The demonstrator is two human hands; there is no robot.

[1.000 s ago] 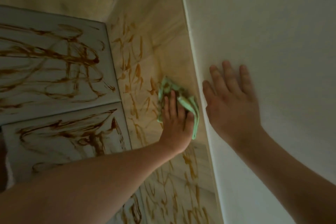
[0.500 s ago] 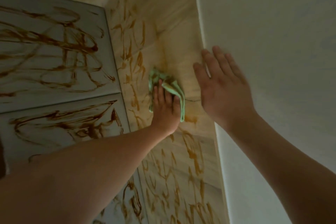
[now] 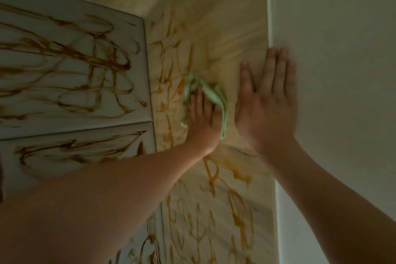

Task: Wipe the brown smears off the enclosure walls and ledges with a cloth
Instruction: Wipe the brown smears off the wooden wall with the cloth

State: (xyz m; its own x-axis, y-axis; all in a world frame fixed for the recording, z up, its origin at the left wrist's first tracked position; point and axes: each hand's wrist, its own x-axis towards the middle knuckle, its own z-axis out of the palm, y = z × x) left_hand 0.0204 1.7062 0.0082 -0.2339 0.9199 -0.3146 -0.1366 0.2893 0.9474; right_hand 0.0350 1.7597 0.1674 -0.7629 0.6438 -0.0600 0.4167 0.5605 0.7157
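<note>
Two bare hands on tan wall (image 3: 214, 34) w/ brown smears (image 3: 212, 173), left of white wall (image 3: 332, 70): right hand (image 3: 267, 109) flat, fingers straight, at white wall's edge; left hand (image 3: 203, 122), farther left of it, presses green cloth (image 3: 214, 94) w/ straight fingers. Cloth looks soft, light, floppy; prob. best bunched under palm.
</note>
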